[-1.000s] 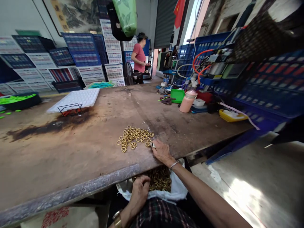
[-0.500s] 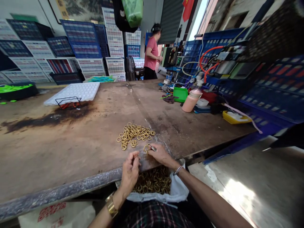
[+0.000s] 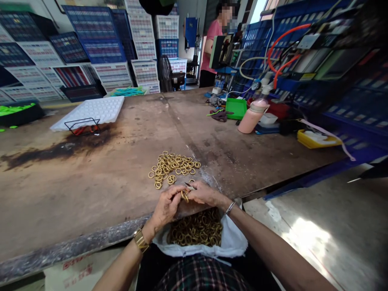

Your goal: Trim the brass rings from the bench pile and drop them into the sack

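Note:
My left hand (image 3: pixel 166 205) is closed, its thumb and fingertips pinching a gold-coloured metal ring (image 3: pixel 184 197) just above the table's front edge. My right hand (image 3: pixel 206 194) meets it there, with a small pointed metal blade (image 3: pixel 190 186) sticking out of its closed fingers. Whether the right fingers also grip the ring is hard to see. Just beyond both hands, a loose pile of similar rings (image 3: pixel 174 163) lies on the tabletop. Below my wrists, many more rings (image 3: pixel 197 230) fill an open white sack (image 3: pixel 233 238) at my lap.
The worn wooden table (image 3: pixel 91 190) stretches ahead. On its right stand a pink bottle (image 3: pixel 252 117), a green tray (image 3: pixel 236 108) and a yellow tray (image 3: pixel 315 139). A white moulded tray (image 3: pixel 91 113) lies at left. Stacked crates (image 3: pixel 103 52) and a person (image 3: pixel 212 40) are behind.
My left hand has moved up and right to the ring beside my right hand, and its fingers have closed. The view has tilted down. The person behind now stands partly behind equipment.

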Demonstrator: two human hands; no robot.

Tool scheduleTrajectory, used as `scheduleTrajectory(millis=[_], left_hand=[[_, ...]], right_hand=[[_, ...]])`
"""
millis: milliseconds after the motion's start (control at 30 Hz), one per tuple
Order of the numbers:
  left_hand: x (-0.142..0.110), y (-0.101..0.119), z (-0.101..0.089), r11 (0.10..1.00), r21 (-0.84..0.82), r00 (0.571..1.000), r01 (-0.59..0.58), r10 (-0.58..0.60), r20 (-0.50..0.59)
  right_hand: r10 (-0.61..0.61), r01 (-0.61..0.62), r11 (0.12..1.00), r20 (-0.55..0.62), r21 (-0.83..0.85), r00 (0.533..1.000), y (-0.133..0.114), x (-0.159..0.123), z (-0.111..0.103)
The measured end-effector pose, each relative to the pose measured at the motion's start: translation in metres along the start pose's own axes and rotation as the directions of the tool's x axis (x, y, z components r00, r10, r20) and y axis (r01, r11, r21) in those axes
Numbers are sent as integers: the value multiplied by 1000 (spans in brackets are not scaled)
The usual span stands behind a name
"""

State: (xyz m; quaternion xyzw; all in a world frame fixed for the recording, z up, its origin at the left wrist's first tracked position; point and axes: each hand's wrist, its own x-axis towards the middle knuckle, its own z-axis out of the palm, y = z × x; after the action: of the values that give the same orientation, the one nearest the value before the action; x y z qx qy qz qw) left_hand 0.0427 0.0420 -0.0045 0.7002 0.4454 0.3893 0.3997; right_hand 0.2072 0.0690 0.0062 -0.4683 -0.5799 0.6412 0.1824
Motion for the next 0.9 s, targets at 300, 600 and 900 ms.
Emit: scheduleTrajectory(millis=[300, 600, 900], left_hand=[[1, -9, 1, 991, 112, 986, 78, -61, -153], [-5, -2, 4, 979, 190, 988, 80, -52, -145], [-12, 9, 12, 975, -108, 964, 195, -210, -160]], right_hand=[[-239, 176, 965, -377, -194, 895, 8, 4, 2], [-377, 203, 894, -425, -399, 823, 3, -4, 25], [-308, 195, 940, -451, -279, 838, 3, 0, 31]])
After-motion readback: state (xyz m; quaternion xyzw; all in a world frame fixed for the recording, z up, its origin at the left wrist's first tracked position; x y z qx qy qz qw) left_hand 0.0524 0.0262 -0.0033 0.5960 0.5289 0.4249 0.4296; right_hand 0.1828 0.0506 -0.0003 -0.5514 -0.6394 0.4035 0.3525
